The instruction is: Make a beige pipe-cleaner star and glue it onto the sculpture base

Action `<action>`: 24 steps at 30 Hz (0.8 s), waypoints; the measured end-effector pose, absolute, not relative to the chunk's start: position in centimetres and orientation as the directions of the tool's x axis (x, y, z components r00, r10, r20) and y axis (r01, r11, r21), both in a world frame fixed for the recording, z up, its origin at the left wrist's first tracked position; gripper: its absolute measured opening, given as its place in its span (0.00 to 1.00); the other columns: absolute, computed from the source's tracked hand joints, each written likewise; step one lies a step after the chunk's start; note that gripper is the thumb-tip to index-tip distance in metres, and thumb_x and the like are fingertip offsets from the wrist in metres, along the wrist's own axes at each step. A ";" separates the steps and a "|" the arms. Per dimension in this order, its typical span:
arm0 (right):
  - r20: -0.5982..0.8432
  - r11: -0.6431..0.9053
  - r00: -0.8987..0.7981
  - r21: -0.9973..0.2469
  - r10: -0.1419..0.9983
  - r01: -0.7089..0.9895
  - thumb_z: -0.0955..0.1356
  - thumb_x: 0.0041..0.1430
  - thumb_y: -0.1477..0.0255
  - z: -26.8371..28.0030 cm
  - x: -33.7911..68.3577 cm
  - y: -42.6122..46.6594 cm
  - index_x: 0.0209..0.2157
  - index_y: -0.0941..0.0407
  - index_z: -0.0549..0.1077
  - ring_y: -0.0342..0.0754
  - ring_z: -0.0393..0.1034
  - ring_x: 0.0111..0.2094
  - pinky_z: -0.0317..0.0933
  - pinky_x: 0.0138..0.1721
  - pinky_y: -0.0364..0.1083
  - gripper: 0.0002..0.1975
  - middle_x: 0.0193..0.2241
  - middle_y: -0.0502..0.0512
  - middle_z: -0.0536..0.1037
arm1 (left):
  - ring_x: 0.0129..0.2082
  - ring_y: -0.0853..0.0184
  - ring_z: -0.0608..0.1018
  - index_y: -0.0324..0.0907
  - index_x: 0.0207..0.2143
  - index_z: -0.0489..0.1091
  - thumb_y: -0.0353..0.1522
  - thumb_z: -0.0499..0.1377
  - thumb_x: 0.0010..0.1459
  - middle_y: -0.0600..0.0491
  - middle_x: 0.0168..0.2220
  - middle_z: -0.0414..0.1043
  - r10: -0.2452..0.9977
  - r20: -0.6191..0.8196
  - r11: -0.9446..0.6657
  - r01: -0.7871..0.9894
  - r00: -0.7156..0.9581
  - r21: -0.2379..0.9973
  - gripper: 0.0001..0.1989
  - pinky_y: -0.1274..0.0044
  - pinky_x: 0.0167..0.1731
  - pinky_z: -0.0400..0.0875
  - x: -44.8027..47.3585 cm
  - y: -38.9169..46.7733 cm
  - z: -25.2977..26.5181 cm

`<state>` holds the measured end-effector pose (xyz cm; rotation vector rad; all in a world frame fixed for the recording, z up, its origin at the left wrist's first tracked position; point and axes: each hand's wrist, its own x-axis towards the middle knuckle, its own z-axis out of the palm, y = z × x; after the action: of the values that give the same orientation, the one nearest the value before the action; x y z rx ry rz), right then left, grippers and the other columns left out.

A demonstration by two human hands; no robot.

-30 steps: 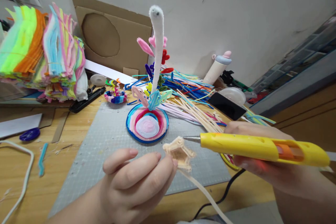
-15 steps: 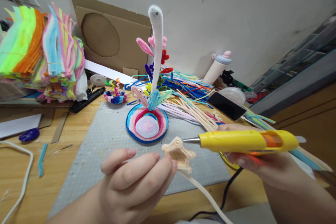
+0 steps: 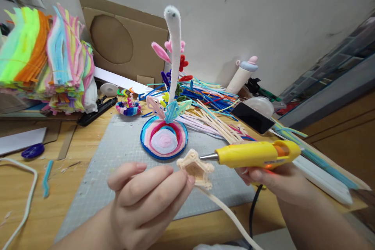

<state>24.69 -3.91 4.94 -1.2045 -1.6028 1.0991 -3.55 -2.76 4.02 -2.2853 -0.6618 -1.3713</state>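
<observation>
My left hand pinches a small cream piece bent from pipe cleaner, house- or star-shaped, with a long loose tail hanging down to the right. My right hand is closed around a yellow hot glue gun. The metal nozzle points left, at or very close to the upper right edge of the cream piece; whether they touch I cannot tell. Behind them, a round coiled base carries a tall white fuzzy stem with pipe-cleaner butterflies at its foot.
A grey cutting mat lies on the wooden table. Loose pipe cleaners, a phone and a bottle are at the back right. Bundled pipe cleaners, cardboard and a black cutter stand or lie left. The gun's cord hangs below.
The glue gun and my right hand have shifted left, with the gun now angled more toward me. My left hand and the cream piece have moved slightly left and up.
</observation>
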 end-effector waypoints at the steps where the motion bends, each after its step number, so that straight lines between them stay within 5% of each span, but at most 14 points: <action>1: 0.096 0.141 -0.218 -0.969 0.971 0.200 0.72 0.49 0.59 4.7 24.8 -3.9 0.25 0.56 0.75 0.43 0.63 0.18 0.61 0.18 0.43 0.13 0.18 0.51 0.70 | 0.32 0.73 0.71 0.46 0.33 0.77 0.21 0.60 0.55 0.64 0.28 0.79 0.193 0.895 -0.810 0.580 0.402 -0.085 0.11 0.73 0.47 0.59 -3.5 -2.8 4.0; 9: 0.034 0.039 -0.251 -0.999 0.967 0.015 0.71 0.51 0.61 3.5 25.2 -4.2 0.29 0.55 0.76 0.42 0.61 0.19 0.59 0.18 0.42 0.11 0.21 0.51 0.71 | 0.32 0.72 0.70 0.45 0.33 0.77 0.21 0.60 0.56 0.64 0.26 0.79 0.198 0.896 -0.805 0.588 0.398 -0.083 0.11 0.72 0.45 0.58 -3.4 -2.9 4.2; 24: 0.082 0.069 -0.288 -0.996 0.954 -0.057 0.71 0.52 0.64 3.9 24.6 -4.4 0.29 0.54 0.76 0.42 0.61 0.19 0.57 0.18 0.41 0.08 0.20 0.50 0.69 | 0.31 0.71 0.70 0.46 0.32 0.77 0.22 0.61 0.55 0.64 0.26 0.78 0.209 0.900 -0.790 0.609 0.382 -0.075 0.10 0.72 0.36 0.58 -3.3 -2.9 4.5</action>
<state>24.64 -4.35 3.90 -0.9644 -1.4202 1.3832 -3.32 -2.87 4.55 -2.2507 -0.7080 -1.3817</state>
